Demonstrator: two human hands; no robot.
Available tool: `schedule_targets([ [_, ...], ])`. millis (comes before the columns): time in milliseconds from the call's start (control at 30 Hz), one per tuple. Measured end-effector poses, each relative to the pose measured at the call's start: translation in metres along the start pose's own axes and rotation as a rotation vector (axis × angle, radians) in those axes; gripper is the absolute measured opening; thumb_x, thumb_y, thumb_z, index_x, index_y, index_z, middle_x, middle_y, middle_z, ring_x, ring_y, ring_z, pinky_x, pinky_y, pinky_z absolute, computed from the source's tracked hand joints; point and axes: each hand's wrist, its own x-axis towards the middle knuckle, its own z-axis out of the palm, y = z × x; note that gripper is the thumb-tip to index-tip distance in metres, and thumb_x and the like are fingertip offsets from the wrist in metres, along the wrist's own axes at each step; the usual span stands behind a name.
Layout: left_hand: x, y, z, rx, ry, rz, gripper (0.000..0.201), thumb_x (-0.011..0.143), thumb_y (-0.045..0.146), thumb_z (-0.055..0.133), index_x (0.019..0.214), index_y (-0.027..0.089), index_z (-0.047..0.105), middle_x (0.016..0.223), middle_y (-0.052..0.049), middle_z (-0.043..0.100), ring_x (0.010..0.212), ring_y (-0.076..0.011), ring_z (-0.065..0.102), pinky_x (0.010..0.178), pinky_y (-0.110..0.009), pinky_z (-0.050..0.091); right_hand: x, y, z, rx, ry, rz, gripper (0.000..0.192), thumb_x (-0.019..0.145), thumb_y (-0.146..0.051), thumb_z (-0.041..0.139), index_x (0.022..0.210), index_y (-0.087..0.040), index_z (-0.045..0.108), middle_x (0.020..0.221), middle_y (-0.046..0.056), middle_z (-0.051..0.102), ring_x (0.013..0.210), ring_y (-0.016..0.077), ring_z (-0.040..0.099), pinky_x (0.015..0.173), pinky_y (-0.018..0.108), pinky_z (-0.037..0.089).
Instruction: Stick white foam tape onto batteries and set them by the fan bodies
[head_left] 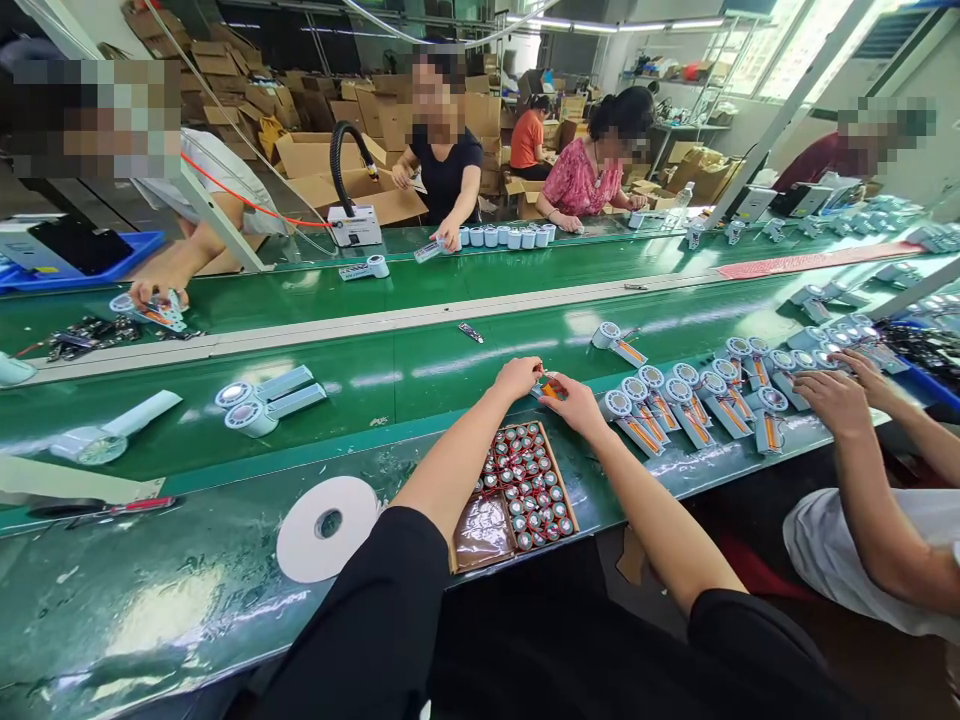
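Both my hands meet over the near edge of the green conveyor belt, just beyond an open box. My right hand (576, 405) is closed around a small pale part with an orange piece (553, 390); most of it is hidden by my fingers. The fingertips of my left hand (519, 378) pinch at the same spot, on something too small to name. Below my wrists the cardboard box (574, 505) holds rows of small round motors (534, 490) with red wires. To the right lie many pale blue fan bodies (682, 390) with round heads and orange strips in their handles.
A white tape roll (328, 528) lies left of the box. Fan shells (255, 405) rest on the belt (420, 390), beside a small dark strip (471, 332). A co-worker's hands (832, 395) work at my right. Several people sit across the line.
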Motion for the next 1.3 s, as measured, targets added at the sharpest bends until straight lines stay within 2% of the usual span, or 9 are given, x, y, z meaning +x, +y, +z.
schedule_targets([
  [167, 0.002, 0.002, 0.002, -0.006, 0.005, 0.013, 0.029, 0.102, 0.042, 0.06, 0.112, 0.015, 0.069, 0.112, -0.008, 0.07, 0.107, -0.02, 0.066, 0.102, -0.044, 0.055, -0.001, -0.008, -0.007, -0.258, -0.083, -0.022, 0.021, 0.094, -0.03, 0.069, 0.113, -0.025, 0.075, 0.106, 0.007, 0.076, 0.1, 0.0282, 0.068, 0.088, 0.035, 0.048],
  [467, 0.008, 0.009, 0.007, -0.021, -0.01, -0.01, 0.032, 0.101, 0.045, 0.06, 0.113, 0.016, 0.069, 0.114, -0.008, 0.07, 0.108, -0.0206, 0.066, 0.103, -0.045, 0.054, -0.002, -0.006, -0.018, -0.526, -0.219, -0.041, 0.022, 0.103, -0.022, 0.056, 0.121, -0.023, 0.069, 0.108, 0.008, 0.076, 0.094, 0.0268, 0.07, 0.079, 0.031, 0.047],
  [633, 0.009, 0.021, 0.0, -0.021, -0.025, -0.01, 0.03, 0.101, 0.042, 0.062, 0.111, 0.015, 0.069, 0.111, -0.008, 0.07, 0.106, -0.0201, 0.067, 0.1, -0.045, 0.056, 0.009, -0.008, -0.018, -0.608, -0.355, -0.101, 0.02, 0.102, -0.025, 0.061, 0.12, -0.021, 0.07, 0.116, 0.011, 0.074, 0.117, 0.0283, 0.064, 0.095, 0.032, 0.047],
  [733, -0.012, 0.024, -0.011, -0.042, -0.001, -0.014, 0.033, 0.1, 0.043, 0.063, 0.117, 0.015, 0.067, 0.118, -0.009, 0.068, 0.108, -0.0205, 0.066, 0.099, -0.044, 0.058, 0.005, -0.009, -0.026, -0.637, -0.402, -0.094, 0.022, 0.102, -0.027, 0.063, 0.122, -0.022, 0.07, 0.114, 0.011, 0.074, 0.115, 0.0278, 0.066, 0.097, 0.031, 0.047],
  [900, -0.106, -0.005, -0.045, -0.066, 0.164, -0.084, 0.044, 0.099, 0.048, 0.064, 0.13, 0.017, 0.063, 0.134, -0.013, 0.062, 0.118, -0.0239, 0.063, 0.104, -0.048, 0.056, -0.011, -0.003, -0.034, -0.676, -0.391, 0.018, 0.037, 0.103, -0.027, 0.058, 0.139, -0.019, 0.061, 0.112, 0.015, 0.075, 0.102, 0.0317, 0.071, 0.085, 0.034, 0.05],
  [1067, -0.268, -0.077, -0.076, -0.058, 0.325, -0.222, 0.043, 0.102, 0.049, 0.048, 0.132, 0.025, 0.066, 0.138, -0.006, 0.066, 0.127, -0.0214, 0.062, 0.116, -0.039, 0.048, -0.02, 0.011, -0.031, -0.639, -0.336, 0.151, 0.031, 0.108, -0.036, 0.049, 0.118, -0.018, 0.071, 0.098, 0.018, 0.075, 0.09, 0.034, 0.073, 0.075, 0.036, 0.049],
  [1133, -0.342, -0.114, -0.077, -0.022, 0.401, -0.363, 0.046, 0.099, 0.048, 0.045, 0.133, 0.025, 0.065, 0.143, -0.006, 0.064, 0.134, -0.0267, 0.057, 0.121, -0.047, 0.043, -0.017, 0.013, -0.024, -0.58, -0.309, 0.184, 0.028, 0.107, -0.035, 0.05, 0.112, -0.02, 0.073, 0.103, 0.014, 0.076, 0.094, 0.0309, 0.073, 0.074, 0.033, 0.049],
  [1200, -0.403, -0.144, -0.069, 0.084, 0.345, -0.477, 0.046, 0.093, 0.049, 0.051, 0.132, 0.03, 0.067, 0.145, -0.003, 0.063, 0.142, -0.0286, 0.051, 0.126, -0.049, 0.036, -0.01, 0.013, -0.016, -0.522, -0.291, 0.218, 0.022, 0.103, -0.033, 0.055, 0.107, -0.02, 0.073, 0.104, 0.011, 0.076, 0.095, 0.0272, 0.073, 0.073, 0.03, 0.049],
  [1300, -0.455, -0.165, -0.05, 0.211, 0.239, -0.498, 0.053, 0.092, 0.052, 0.053, 0.139, 0.031, 0.065, 0.161, 0.0, 0.048, 0.156, -0.0313, 0.032, 0.131, -0.054, 0.027, 0.005, 0.012, -0.007, -0.478, -0.26, 0.252, 0.021, 0.099, -0.03, 0.06, 0.112, -0.019, 0.073, 0.111, 0.012, 0.076, 0.101, 0.0263, 0.072, 0.077, 0.029, 0.049],
])
